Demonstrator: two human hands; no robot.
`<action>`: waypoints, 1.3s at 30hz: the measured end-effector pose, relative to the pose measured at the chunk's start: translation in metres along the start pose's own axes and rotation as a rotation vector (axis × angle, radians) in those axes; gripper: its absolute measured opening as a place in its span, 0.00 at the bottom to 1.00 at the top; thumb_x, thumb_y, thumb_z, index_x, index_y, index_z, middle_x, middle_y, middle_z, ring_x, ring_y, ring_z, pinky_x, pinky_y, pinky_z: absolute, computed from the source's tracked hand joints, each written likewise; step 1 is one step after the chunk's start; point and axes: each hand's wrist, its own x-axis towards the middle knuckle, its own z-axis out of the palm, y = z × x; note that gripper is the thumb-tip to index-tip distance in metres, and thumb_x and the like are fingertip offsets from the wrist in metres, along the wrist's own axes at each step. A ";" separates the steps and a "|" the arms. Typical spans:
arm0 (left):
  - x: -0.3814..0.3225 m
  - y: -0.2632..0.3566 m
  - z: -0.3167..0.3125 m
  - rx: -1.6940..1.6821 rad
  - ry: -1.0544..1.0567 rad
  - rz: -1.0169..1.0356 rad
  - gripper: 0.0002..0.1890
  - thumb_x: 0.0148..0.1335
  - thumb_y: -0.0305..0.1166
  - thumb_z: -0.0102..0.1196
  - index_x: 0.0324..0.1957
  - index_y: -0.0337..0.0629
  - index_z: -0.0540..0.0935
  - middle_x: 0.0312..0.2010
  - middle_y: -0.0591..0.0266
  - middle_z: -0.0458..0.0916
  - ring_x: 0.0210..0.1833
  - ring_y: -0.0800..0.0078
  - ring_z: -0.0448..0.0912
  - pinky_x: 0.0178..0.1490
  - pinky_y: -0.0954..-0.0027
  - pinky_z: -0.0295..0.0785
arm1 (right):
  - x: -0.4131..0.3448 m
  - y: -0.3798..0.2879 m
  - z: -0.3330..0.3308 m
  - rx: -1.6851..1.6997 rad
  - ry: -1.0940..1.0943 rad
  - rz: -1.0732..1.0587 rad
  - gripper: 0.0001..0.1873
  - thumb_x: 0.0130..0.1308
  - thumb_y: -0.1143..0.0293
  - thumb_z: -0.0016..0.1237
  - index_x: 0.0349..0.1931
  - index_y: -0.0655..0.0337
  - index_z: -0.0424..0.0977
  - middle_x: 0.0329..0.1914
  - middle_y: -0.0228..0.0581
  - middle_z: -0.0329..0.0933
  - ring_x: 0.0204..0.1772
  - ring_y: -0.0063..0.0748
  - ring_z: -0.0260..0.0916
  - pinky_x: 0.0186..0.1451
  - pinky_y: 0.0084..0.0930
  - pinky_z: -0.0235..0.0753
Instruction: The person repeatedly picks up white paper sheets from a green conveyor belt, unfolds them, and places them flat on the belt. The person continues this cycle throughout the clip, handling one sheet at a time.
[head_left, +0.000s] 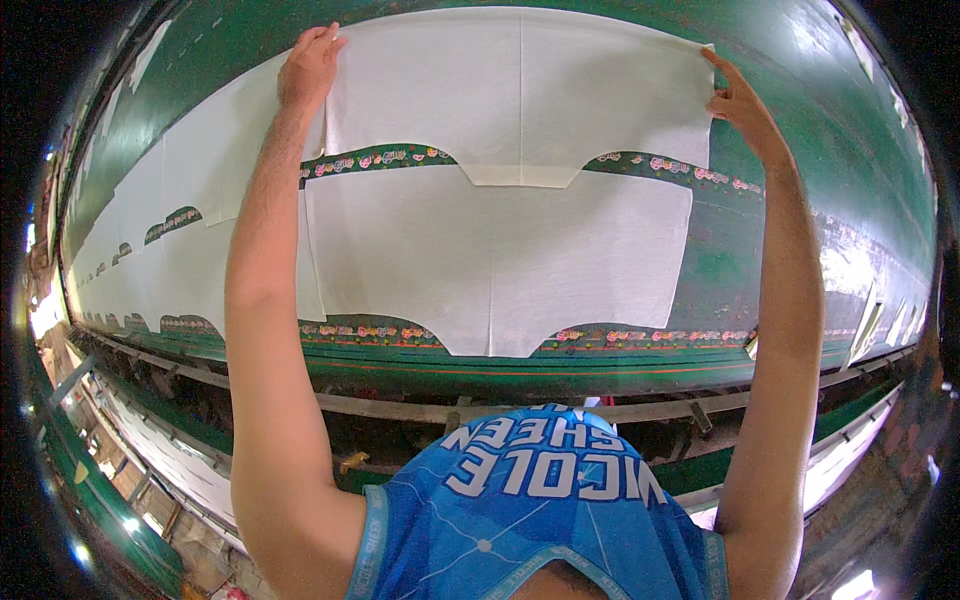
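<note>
A white fabric panel (427, 90) with curved cut-outs along its near edge lies on the long green printing table (727, 247). At its far left corner is my left hand (309, 66), fingers close together, with the corner between the fingertips. My right hand (739, 105) is at the far right corner, index finger stretched onto the cloth and the other fingers bent by the side edge. A second white panel (405, 232) of like shape lies nearer me, and the upper panel's middle tab overlaps its far edge.
More white panels (187, 165) run in two rows to the left. Small printed motifs (720, 180) line the table in bands. A metal rail (390, 409) follows the near edge. Tape-like strips (866, 326) stick to the table at right. Another long table (112, 510) stands at lower left.
</note>
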 end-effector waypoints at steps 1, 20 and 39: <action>0.003 0.004 -0.002 0.057 -0.025 0.025 0.19 0.77 0.46 0.56 0.65 0.58 0.85 0.68 0.63 0.79 0.64 0.54 0.81 0.62 0.55 0.80 | 0.002 0.002 0.000 -0.021 0.023 0.007 0.47 0.62 0.75 0.53 0.85 0.44 0.56 0.49 0.36 0.77 0.49 0.27 0.74 0.63 0.35 0.78; 0.032 0.459 0.060 -0.194 -0.136 0.382 0.46 0.78 0.65 0.37 0.82 0.38 0.59 0.86 0.51 0.51 0.88 0.48 0.45 0.86 0.33 0.36 | -0.036 -0.013 0.059 -0.411 0.425 -0.090 0.53 0.51 0.78 0.64 0.81 0.56 0.56 0.77 0.67 0.57 0.78 0.78 0.57 0.78 0.53 0.73; -0.114 0.136 -0.045 0.037 -0.270 -0.394 0.50 0.78 0.65 0.38 0.81 0.25 0.53 0.85 0.38 0.46 0.89 0.49 0.42 0.88 0.43 0.35 | -0.342 0.043 0.080 -0.349 0.509 0.120 0.52 0.61 0.86 0.55 0.85 0.46 0.51 0.81 0.51 0.54 0.60 0.49 0.78 0.58 0.38 0.85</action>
